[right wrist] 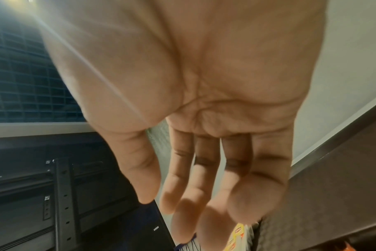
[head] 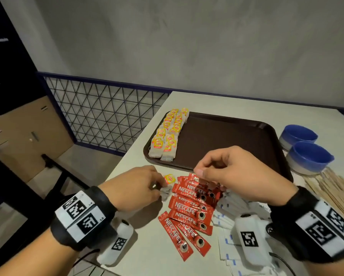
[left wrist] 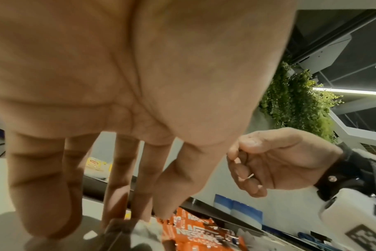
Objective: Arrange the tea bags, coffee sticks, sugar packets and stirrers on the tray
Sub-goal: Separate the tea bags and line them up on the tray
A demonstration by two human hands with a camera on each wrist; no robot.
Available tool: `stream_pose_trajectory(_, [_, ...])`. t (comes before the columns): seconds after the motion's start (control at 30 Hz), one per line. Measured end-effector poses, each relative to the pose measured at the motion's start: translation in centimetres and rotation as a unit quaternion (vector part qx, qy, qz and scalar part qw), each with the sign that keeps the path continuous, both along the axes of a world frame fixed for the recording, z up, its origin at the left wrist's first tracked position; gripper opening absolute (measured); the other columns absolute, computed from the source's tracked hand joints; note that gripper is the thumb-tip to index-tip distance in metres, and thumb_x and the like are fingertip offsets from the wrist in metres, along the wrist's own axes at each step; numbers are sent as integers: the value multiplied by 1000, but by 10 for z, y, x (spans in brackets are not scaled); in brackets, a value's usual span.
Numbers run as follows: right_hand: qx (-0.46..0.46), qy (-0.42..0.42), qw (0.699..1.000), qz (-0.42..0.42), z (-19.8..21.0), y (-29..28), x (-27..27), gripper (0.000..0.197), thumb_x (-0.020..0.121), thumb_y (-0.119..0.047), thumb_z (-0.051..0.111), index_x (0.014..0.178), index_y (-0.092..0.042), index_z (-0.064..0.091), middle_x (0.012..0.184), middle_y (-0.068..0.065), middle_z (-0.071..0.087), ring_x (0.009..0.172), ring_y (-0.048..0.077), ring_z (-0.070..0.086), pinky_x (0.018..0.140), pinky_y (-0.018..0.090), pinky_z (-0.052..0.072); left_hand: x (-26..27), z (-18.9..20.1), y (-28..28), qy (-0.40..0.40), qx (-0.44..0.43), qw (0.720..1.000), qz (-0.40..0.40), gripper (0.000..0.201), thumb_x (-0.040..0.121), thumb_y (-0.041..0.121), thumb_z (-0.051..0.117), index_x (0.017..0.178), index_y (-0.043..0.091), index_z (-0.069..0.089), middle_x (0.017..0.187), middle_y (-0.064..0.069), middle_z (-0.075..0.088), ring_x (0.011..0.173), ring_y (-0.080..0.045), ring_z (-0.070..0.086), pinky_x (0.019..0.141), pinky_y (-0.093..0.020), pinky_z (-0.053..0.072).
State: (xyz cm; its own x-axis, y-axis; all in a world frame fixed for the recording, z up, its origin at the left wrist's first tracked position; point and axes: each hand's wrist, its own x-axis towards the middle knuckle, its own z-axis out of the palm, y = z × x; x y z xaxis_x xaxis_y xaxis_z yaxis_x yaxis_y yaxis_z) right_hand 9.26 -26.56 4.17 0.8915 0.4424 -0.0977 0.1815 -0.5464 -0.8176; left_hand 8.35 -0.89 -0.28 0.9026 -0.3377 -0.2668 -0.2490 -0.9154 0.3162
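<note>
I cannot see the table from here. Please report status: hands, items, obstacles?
Left hand pinching last loose tea bag off-tray. Right hand empty above coffee sticks. Tea bags rowed on tray. Nothing blocking.

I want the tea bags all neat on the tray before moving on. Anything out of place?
One loose tea bag lies on the table beside the coffee sticks, at the left hand's fingertips, not in the tray's rows.

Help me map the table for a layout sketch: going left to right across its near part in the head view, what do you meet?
left hand → coffee sticks → sugar packets → stirrers
</note>
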Motion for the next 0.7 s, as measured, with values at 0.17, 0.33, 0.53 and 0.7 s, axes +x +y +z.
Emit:
stream_pose_trajectory(0.17, [11,-2,1000,-2,-6,5,-5,10,93,-34,75,87,-27,79,75,-4,75,65,4,68,64,22,52,-8,14,-2,-6,-33,999,42,15,95,30,62,107,31,72,110,13,67,96,-5,61,91,-31,52])
stream_pose_trajectory(0.33, [27,-4,1000,13,-5,5,-13,12,93,-38,73,89,-27,79,74,-7,74,66,3,68,61,14,48,-3,14,-14,-9,62,997,42,41,88,45,72,122,24,61,115,4,65,100,-16,60,82,-31,50])
stream_pose_trajectory(0.53, [48,2,999,11,-7,1,-19,12,93,-36,73,89,-26,78,76,-6,76,72,12,72,67,27,54,-13,-4,-22,-12,146,987,71,48,87,53,71,113,18,53,106,-5,65,92,-22,60,72,-33,48])
stream_pose_trajectory(0.7, [43,14,999,16,-16,11,-18,12,93,-35,75,88,-25,78,72,-4,73,69,14,71,71,34,58,-15,-2,-22,-9,114,991,77,27,87,37,74,103,17,67,100,-4,72,89,-22,64,62,-25,41])
